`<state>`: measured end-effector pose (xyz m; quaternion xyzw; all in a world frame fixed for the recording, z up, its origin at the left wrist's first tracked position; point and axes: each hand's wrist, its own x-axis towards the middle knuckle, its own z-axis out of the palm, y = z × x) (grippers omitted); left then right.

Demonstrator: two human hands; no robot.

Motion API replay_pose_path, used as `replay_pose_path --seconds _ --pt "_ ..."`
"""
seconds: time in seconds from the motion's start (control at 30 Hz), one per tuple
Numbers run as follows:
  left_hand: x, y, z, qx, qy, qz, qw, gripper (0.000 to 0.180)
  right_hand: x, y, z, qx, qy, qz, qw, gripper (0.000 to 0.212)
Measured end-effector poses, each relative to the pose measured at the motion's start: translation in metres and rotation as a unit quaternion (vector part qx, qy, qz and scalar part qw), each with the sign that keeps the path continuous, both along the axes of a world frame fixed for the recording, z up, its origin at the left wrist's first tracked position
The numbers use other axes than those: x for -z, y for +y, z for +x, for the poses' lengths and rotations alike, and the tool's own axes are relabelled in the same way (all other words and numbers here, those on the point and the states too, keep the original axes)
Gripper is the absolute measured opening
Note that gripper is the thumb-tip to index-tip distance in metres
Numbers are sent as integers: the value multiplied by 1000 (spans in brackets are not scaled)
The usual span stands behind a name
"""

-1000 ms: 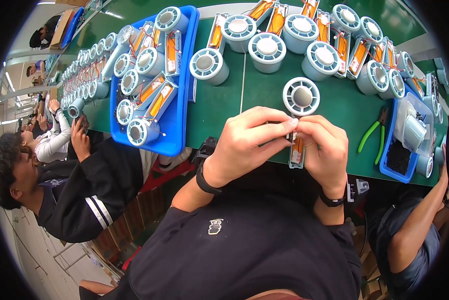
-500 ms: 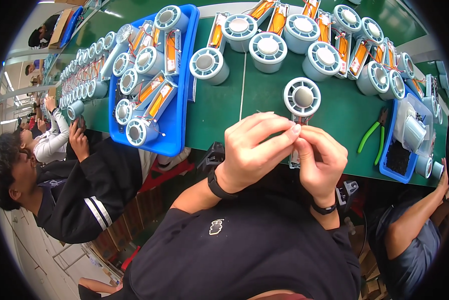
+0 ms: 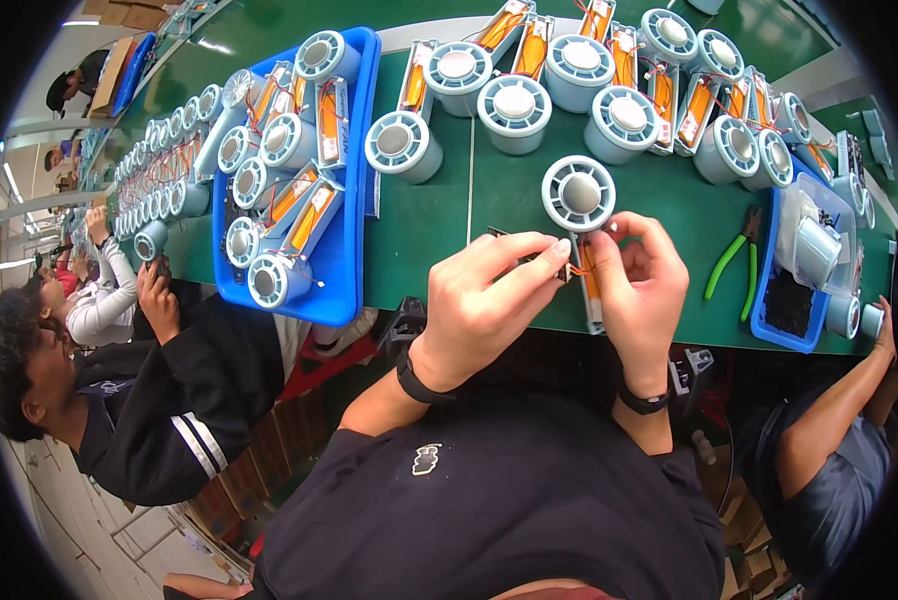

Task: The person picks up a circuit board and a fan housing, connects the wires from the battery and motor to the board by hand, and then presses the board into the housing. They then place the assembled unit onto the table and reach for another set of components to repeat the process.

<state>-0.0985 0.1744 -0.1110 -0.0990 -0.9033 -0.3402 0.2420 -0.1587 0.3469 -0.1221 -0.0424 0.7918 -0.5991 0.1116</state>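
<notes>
A light blue handheld fan (image 3: 579, 193) lies on the green table in front of me, its round grille facing up. Its open handle (image 3: 593, 308) points toward me, with an orange battery partly hidden by my fingers. My left hand (image 3: 494, 305) is closed in a pinch on a small dark circuit board (image 3: 495, 233), mostly covered by the fingers. Red wires (image 3: 578, 270) run from beside that pinch across the handle. My right hand (image 3: 647, 285) is closed over the handle's right side, a small white connector (image 3: 614, 228) at its fingertips.
Further fans (image 3: 514, 107) with open handles line the table's far side. A blue tray (image 3: 344, 270) of fans stands left. Green-handled cutters (image 3: 731, 265) and a blue bin (image 3: 814, 335) with black parts lie right. Co-workers sit on both sides.
My hands have moved apart from their joined fingertips, baring the wires and battery handle between them. The dark board's edge shows more clearly. The view has shifted slightly.
</notes>
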Motion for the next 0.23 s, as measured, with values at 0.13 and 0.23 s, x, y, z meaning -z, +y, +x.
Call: replay_pose_path --seconds 0.13,0.23 --pt "3 0 0 20 -47 68 996 43 12 5 -4 -57 280 -49 957 24" --pt "1 -2 -1 35 -73 124 989 41 13 13 -9 -160 301 -65 938 32"
